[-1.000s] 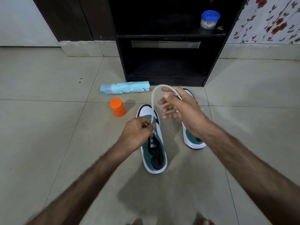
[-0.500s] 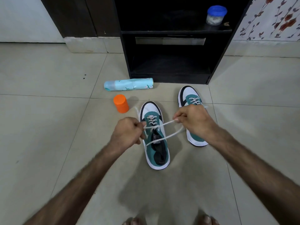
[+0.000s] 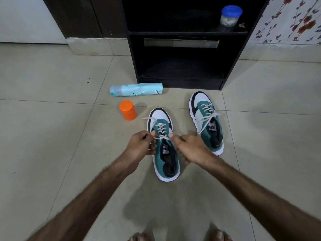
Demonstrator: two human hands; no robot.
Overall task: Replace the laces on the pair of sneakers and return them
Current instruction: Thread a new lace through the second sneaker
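A person looks down at a tiled floor (image 3: 52, 136), both bare forearms reaching forward. Two teal, white and black sneakers stand side by side on the tiles, toes pointing away. The near sneaker (image 3: 165, 153) sits between the hands. The left hand (image 3: 140, 145) is curled, its thumb and fingers pinching one end of the white lace (image 3: 161, 131) at the left side of the shoe's upper eyelets. The right hand (image 3: 187, 146) is also curled, pinching the other end of the same lace at the right side, so the lace runs taut across the tongue between them. A loose lace tail lies off the toe to the left.

The second sneaker (image 3: 206, 122) stands just to the right and a little farther away, apart from both hands, laced, its white ends lying loose across the top.

To the left of the shoes an orange cap (image 3: 128, 110) stands on the floor, closed end up. Just beyond it a pale blue spray can (image 3: 136, 89) lies on its side.

Behind the shoes is a black open-fronted shelf unit (image 3: 182, 49). On its upper shelf, at the right, stands a small clear jar with a blue lid (image 3: 230, 15); something pale fills it, too small to identify. The lower compartment is dark. Bare toes (image 3: 140, 237) show at the bottom edge.
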